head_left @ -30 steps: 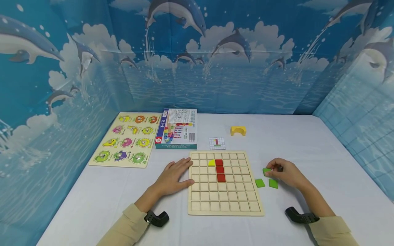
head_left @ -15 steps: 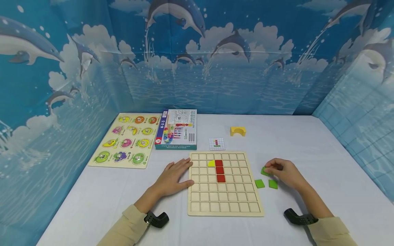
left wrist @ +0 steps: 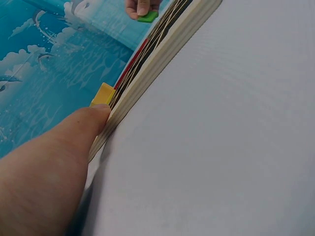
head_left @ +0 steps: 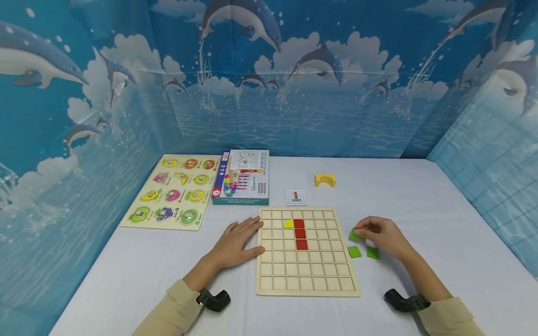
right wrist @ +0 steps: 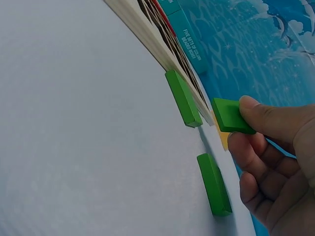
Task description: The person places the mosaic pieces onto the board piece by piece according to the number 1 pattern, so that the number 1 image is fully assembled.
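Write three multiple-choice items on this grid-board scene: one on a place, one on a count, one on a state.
1. Where does the left hand rest?
A. on the grid board's left edge
B. on the fruit puzzle
C. on the box

2. How many red tiles sit in the board?
A. one
B. three
C. five

3. How is the green tile at the right hand?
A. flat in the board
B. pinched, lifted off the table
C. under the palm

Answers: 1 A, the fingers lie against that edge. 2 B, three stacked in one column. 3 B, the right wrist view shows it raised in the fingertips.

bare cloth [head_left: 420, 210] right of grid board [head_left: 307, 280], seemingly open
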The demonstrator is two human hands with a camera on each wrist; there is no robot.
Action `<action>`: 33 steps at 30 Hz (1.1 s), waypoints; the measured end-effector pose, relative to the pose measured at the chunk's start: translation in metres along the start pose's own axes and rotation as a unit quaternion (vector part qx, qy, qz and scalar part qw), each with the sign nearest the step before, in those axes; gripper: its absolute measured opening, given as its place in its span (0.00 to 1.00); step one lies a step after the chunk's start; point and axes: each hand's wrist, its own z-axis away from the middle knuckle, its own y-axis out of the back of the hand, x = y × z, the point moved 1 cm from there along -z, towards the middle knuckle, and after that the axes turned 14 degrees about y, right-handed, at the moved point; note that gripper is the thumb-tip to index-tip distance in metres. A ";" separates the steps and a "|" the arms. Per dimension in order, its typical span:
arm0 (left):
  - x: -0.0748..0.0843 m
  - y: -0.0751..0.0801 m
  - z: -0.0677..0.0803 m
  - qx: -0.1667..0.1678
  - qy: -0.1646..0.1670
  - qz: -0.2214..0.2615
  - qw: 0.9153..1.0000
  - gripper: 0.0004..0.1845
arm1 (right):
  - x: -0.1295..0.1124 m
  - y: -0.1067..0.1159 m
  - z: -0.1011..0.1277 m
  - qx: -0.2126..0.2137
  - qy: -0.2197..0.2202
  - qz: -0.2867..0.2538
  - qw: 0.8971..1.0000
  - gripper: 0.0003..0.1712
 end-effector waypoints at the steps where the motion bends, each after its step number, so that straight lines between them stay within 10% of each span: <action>1: 0.000 0.000 0.000 0.001 -0.001 0.000 1.000 0.39 | -0.001 -0.001 0.000 -0.002 0.002 -0.004 1.000 0.16; 33: -0.002 -0.004 -0.002 -0.005 0.013 -0.004 1.000 0.40 | -0.048 -0.049 -0.021 -0.079 0.063 -0.113 0.988 0.10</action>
